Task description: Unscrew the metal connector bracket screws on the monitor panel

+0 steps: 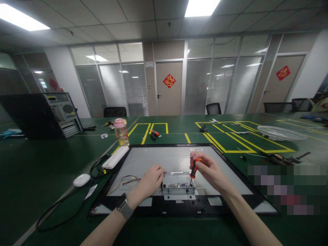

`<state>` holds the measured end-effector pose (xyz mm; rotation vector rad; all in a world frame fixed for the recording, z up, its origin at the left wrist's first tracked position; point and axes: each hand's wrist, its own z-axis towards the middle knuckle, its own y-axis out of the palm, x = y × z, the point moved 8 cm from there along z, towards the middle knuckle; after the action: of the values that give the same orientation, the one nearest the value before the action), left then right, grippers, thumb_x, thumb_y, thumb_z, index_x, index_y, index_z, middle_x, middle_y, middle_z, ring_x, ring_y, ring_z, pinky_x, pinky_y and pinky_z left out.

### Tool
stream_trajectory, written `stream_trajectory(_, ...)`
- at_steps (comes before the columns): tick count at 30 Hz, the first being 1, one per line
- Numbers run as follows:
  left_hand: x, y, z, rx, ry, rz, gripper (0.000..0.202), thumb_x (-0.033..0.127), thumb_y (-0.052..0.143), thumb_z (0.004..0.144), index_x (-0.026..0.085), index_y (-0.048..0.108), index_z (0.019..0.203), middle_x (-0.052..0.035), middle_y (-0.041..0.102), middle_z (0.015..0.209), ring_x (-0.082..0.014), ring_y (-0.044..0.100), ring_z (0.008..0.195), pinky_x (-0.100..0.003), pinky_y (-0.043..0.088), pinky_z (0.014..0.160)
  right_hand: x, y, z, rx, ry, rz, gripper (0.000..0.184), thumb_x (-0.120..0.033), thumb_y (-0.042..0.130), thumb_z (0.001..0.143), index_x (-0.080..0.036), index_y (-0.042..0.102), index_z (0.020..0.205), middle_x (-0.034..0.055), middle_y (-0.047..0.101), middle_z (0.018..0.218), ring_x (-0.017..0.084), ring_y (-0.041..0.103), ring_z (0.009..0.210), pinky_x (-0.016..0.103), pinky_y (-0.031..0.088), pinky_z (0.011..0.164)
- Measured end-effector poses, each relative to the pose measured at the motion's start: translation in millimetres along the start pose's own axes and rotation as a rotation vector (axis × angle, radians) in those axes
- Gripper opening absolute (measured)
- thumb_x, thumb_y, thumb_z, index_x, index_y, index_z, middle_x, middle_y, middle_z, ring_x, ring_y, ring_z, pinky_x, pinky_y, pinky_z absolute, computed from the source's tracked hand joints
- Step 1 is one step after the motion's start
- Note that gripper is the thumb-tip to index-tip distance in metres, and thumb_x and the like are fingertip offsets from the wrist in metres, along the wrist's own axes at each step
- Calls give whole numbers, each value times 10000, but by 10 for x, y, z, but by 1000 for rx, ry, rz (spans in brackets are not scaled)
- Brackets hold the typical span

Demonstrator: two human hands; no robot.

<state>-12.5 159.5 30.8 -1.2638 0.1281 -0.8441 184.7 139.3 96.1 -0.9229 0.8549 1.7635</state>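
Note:
An opened monitor panel (151, 157) lies flat in front of me, its grey back up inside a black frame. On its near middle sits a metal port bracket (179, 197) with a row of video connectors. The fingers of my left hand (152, 179) are bent and closed at the bracket's left edge; the fingertips are partly hidden. In my right hand (207, 167) I grip a red-and-black screwdriver (194, 169), tilted slightly, its tip down at the bracket's right end by the connectors. Thin wires (125, 180) lie on the panel beside my left hand.
Left of the panel are a white power strip (115, 158), a white mouse (81, 180), black cable (64, 218) and a pink-lidded bottle (121, 131). A computer case (38, 114) stands farther left. Tools (154, 133) and a white round grille (282, 133) lie beyond.

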Motion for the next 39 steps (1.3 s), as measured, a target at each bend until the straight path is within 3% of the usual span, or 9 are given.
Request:
stream_trajectory(3,2,-6,-1,-4,-5,3,280,127,382,944,196,640,1030,-53,583,1001,-190,535,978,-310,440,877,38,48,-11,-54,52,55,209,-403,700,807,-255,697,955,33,648,853,188,621,770,352,533,721)
stream_trajectory(7,9,-7,1,-11,-9,21,281,124,383,945,193,643,1026,-54,587,993,-193,539,971,-307,440,869,18,154,-26,-127,64,133,222,-418,613,877,-259,651,1027,58,672,947,214,648,865,419,505,843)
stream_trajectory(10,9,2,4,-10,0,22,271,124,392,946,191,639,1036,-53,587,994,-192,539,969,-307,437,870,7,123,-22,-81,26,63,219,-428,599,882,-258,650,1012,62,649,1031,223,639,920,420,484,892)
stream_trajectory(15,-5,7,1,-3,1,21,267,131,389,956,181,636,1047,-53,583,982,-191,538,964,-310,435,873,-11,-72,-24,84,-76,-139,168,-396,716,793,-253,696,879,31,640,925,194,608,823,320,514,762)
stream_trajectory(24,12,-4,2,-5,-3,27,265,127,395,945,181,638,1037,-55,584,982,-193,541,963,-318,442,874,15,13,-5,-5,-10,-57,290,-414,592,891,-268,668,1131,78,693,1058,243,657,945,420,531,843)
stream_trajectory(30,3,3,2,8,7,29,272,120,386,947,190,639,1020,-51,582,986,-188,536,958,-310,442,862,-142,-108,-14,169,-169,-271,173,-365,778,722,-271,737,862,15,622,826,168,593,735,266,518,643)
stream_trajectory(35,-8,11,7,1,12,22,265,127,393,950,190,637,1033,-47,581,982,-187,538,951,-310,439,863,-102,-84,-16,97,-141,-233,283,-431,577,887,-254,705,1067,78,657,1053,238,636,934,388,509,849)
stream_trajectory(37,-9,8,6,1,11,21,269,127,390,952,192,637,1038,-47,582,982,-187,538,956,-311,439,869,-74,-64,-14,75,-104,-209,307,-423,550,905,-251,680,1124,82,680,1032,243,653,917,409,512,843)
stream_trajectory(39,-7,3,3,0,6,20,270,126,391,950,192,636,1041,-49,584,988,-188,540,962,-313,440,874,-113,-87,-19,126,-136,-267,246,-404,632,853,-247,709,1025,61,680,913,225,646,830,367,525,758)
